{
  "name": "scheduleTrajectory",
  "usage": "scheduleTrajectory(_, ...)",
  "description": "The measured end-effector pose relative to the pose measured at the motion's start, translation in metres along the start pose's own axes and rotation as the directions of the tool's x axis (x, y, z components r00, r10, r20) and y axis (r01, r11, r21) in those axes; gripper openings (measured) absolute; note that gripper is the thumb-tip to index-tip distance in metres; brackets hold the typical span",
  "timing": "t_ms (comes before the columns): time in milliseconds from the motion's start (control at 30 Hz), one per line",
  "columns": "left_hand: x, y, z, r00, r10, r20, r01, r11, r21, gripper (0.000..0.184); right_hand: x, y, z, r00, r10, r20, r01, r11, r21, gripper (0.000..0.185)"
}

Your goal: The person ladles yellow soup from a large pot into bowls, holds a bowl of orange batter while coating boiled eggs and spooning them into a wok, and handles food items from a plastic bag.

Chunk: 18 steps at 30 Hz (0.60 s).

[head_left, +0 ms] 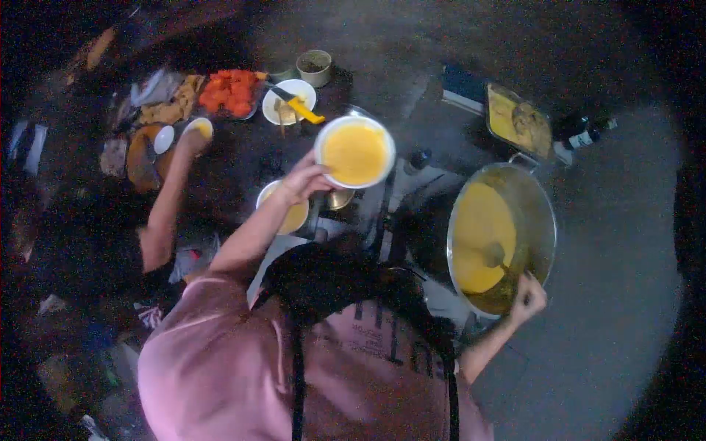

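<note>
Here's the left hand [306,179], fingers curled against the side of 1 white bowl [390,151] of yellow liquid [353,153], with a 2nd yellow-filled bowl [265,192] at its 8 o'clock. Out at 4 o'clock from that 1st bowl, the right hand [528,295] pinches the ladle [494,255], its head down in yellow liquid inside the big metal pot [543,220]! Wider out, a white dish [300,87] with a yellow-handled tool [303,110] across it sits at 10 o'clock, orange-red chunks [228,93] just past it, and at 9 o'clock a co-worker's hand [193,143] is right at a small cup [209,130].
</note>
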State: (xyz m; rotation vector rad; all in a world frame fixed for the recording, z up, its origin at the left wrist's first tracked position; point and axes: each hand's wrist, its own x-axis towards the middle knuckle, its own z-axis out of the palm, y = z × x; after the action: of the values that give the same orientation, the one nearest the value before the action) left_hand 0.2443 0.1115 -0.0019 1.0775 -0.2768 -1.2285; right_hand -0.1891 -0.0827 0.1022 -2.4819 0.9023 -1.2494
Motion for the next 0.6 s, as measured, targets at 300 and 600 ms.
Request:
scheduleTrajectory(300,-0.08,-0.056,-0.151,0.884,0.122,-0.451,-0.17,0.983,-0.066,0.048,-0.025,0.034,0.127,0.705,0.296,0.644,-0.299,0.948,-0.108,0.036)
scheduleTrajectory(600,-0.024,-0.099,-0.213,0.828,0.09,-0.554,-0.224,0.958,-0.179,0.041,-0.056,0.037,0.114,0.979,0.197,-0.049,-0.203,0.94,-0.276,0.05)
